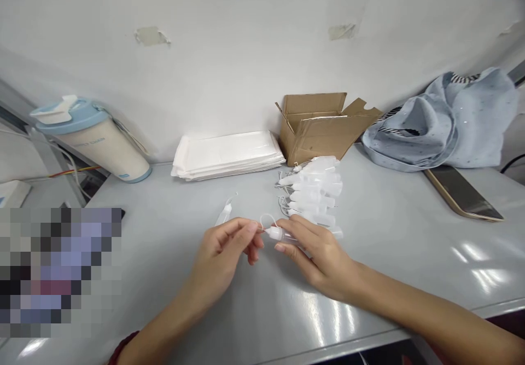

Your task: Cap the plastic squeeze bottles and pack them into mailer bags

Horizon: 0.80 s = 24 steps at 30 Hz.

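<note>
My right hand (315,250) is closed round a small clear bottle with a white tip (275,233), which lies on its side and points left. My left hand (232,244) pinches at the end of that tip, where a thin reddish bit shows between fingertips and nozzle. A thin white loop rises from the bottle's neck. Just beyond my right hand, several similar white bottles (314,190) lie in a row with their tips to the left. Behind my left hand is another small bottle (224,213), partly hidden by the hand.
A stack of white sheets (229,154) and an open cardboard box (320,135) stand against the wall. At the left is a large cup (98,140); at the right are a blue cloth bag (443,124) and a phone (463,192). A blurred patch covers the lower left.
</note>
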Available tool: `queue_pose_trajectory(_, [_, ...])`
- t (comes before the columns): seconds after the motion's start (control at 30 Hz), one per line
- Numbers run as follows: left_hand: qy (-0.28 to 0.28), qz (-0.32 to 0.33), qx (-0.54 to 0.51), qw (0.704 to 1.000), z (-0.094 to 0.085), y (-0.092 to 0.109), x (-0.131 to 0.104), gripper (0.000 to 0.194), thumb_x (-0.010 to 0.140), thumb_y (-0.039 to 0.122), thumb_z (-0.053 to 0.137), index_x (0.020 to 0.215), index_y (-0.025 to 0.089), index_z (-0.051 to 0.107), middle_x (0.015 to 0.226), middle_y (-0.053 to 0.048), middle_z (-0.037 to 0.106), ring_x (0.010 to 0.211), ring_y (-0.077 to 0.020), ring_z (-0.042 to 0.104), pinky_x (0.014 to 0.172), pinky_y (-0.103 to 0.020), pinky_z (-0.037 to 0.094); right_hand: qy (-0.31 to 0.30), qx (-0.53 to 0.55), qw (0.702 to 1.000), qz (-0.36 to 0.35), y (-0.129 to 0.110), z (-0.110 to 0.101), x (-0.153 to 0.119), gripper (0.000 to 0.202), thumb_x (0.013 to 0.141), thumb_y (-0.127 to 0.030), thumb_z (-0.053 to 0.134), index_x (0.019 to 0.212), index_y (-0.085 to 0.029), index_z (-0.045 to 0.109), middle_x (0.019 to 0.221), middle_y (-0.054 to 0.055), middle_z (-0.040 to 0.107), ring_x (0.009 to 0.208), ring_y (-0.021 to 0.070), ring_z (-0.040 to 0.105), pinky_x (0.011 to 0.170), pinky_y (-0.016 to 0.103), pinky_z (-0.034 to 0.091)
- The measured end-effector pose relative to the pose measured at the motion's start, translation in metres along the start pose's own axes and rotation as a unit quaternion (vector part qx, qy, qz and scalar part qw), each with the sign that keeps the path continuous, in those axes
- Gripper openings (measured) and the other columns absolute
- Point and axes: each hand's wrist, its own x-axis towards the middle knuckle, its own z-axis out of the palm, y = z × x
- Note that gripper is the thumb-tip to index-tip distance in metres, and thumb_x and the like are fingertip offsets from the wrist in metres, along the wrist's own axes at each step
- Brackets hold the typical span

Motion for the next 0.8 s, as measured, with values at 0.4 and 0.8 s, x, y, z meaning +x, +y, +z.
queue_pose_trajectory(0.4, [0.242,0.109,-0.101,0.959,-0.052,0.009,0.037,0.013,0.074,0.026,0.063,0.067,0.017,0.058,0.073,-0.001,0.059,0.076,-0.0149,0.059,0.066,-0.026,0.05,-0.001,-0.022,1.0,-0.007,0.002,-0.001,-0.001,0.036,0.093,-0.025,0.046,0.126,-0.014,0.039,0.096,0.011,0.057,0.082,0.0187,0.054,0.067,0.034,0.051])
queue_pose_trajectory(0.8, [0.23,0.077,0.291,0.925,-0.074,-0.01,0.053,0.018,0.074,0.036,0.062,0.076,0.02,0.069,0.071,-0.001,0.068,0.069,-0.0196,0.058,0.065,-0.027,0.04,-0.006,-0.049,0.998,-0.032,-0.004,-0.005,-0.001,0.029,0.091,-0.022,0.047,0.117,-0.008,0.049,0.092,0.013,0.06,0.081,0.0209,0.058,0.065,0.036,0.052])
